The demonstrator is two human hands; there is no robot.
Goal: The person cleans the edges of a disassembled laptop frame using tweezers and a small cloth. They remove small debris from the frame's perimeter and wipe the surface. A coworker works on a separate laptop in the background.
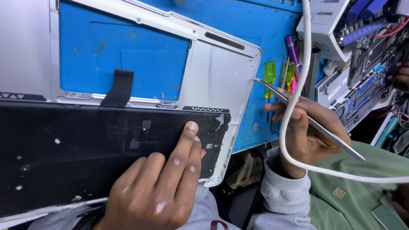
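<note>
Silver laptop shell [221,78] lies bottom-up, half on the blue mat [273,22], its near edge jutting past the mat over the lap. Left hand [157,193] lies flat, fingers spread, pressing the black sheet [78,146] inside the shell; grasping nothing. Right hand [302,129] clenched on metal tweezers [311,122], tips touching the shell's right rim near a corner. White cable [298,71] loops across the right wrist. Screwdrivers [280,74] stand in a cup just beside; another person's hand [407,78] is over open boards far right.

Risks, as judged: tips may skid and scratch the rim; cable may snag the tweezers; the overhanging shell may tilt if pressure lifts
</note>
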